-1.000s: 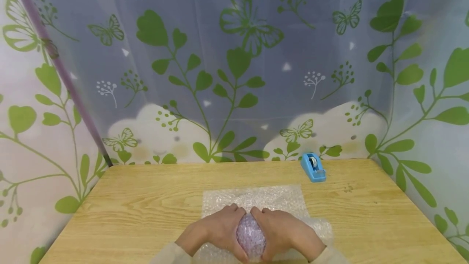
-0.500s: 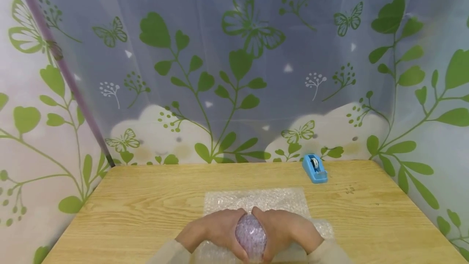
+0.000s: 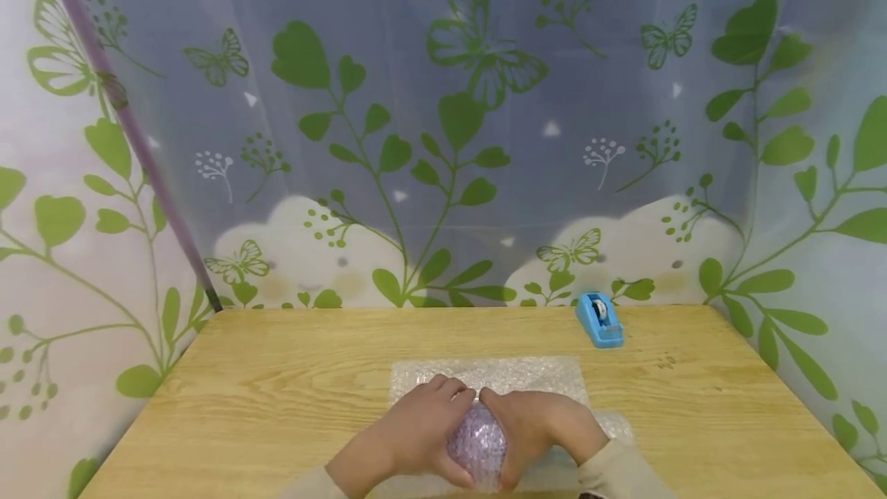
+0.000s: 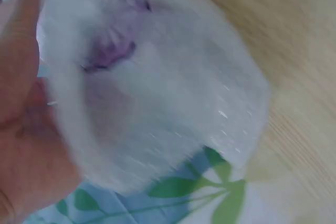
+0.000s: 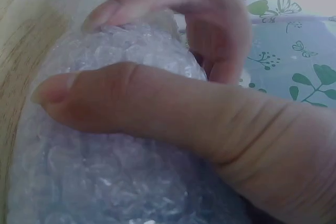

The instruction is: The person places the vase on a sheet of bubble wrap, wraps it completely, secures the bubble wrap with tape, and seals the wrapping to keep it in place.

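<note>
As the head view has it: left hand (image 3: 424, 428) sits higher on the bubble-wrapped bundle (image 3: 478, 445) than half a second ago, right hand (image 3: 533, 423) about the same; both grip it, near side of the bench (image 3: 277, 383). Regrip, I'd guess.
Left wrist view: open bundle end, purple thing (image 4: 113, 48) inside.
Right wrist view: thumb (image 5: 131, 98) across the bundle, looks snug.

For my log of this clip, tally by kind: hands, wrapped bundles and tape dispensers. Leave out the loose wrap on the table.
Hands: 2 (left hand, right hand)
Wrapped bundle: 1, held between the hands
Blue tape dispenser: 1
Total: 4
</note>
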Demonstrator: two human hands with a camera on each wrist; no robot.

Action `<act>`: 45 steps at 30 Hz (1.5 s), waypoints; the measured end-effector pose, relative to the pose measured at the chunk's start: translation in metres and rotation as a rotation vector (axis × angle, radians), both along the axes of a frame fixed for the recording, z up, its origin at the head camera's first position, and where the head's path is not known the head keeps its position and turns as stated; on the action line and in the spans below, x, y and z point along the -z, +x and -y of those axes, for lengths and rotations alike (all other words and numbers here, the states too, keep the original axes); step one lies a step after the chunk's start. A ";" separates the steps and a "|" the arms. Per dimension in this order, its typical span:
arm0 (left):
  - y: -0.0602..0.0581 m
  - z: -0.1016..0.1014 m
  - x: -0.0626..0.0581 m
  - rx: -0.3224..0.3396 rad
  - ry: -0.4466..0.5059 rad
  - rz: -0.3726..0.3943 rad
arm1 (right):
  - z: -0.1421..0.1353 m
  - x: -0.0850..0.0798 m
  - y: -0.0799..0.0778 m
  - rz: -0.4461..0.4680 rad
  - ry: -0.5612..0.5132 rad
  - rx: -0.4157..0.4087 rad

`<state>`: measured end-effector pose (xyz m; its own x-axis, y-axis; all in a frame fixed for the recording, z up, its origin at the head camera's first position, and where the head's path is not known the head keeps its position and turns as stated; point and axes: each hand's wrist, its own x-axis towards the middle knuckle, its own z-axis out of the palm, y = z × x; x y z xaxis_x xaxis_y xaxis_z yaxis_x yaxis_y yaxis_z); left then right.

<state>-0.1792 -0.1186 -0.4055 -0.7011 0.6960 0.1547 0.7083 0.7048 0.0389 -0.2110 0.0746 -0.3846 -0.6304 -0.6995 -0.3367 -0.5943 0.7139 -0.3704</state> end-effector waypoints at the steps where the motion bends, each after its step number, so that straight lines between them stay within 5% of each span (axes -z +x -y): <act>1: 0.004 -0.003 0.000 -0.004 -0.013 -0.040 | 0.000 0.000 0.000 0.006 0.002 0.002; 7: 0.020 -0.015 0.008 -0.082 -0.041 -0.180 | 0.002 -0.002 -0.002 0.032 0.012 -0.010; 11: 0.021 -0.018 0.014 -0.109 -0.009 -0.201 | 0.003 -0.002 -0.003 0.038 0.020 -0.020; 19: 0.012 -0.018 0.010 -0.126 -0.017 -0.028 | 0.003 -0.006 -0.008 0.108 -0.001 -0.057; 27: 0.003 -0.018 0.007 -0.116 0.012 0.102 | -0.001 -0.007 -0.015 0.212 -0.015 -0.006; 34: -0.002 -0.017 0.006 -0.129 0.011 0.162 | -0.005 -0.004 -0.019 0.284 -0.133 -0.060; 41: -0.005 -0.015 0.005 -0.151 0.036 0.257 | -0.013 -0.005 -0.005 0.004 -0.065 0.081; 45: -0.010 -0.013 0.004 -0.149 0.041 0.331 | -0.015 -0.005 0.008 -0.234 -0.092 0.052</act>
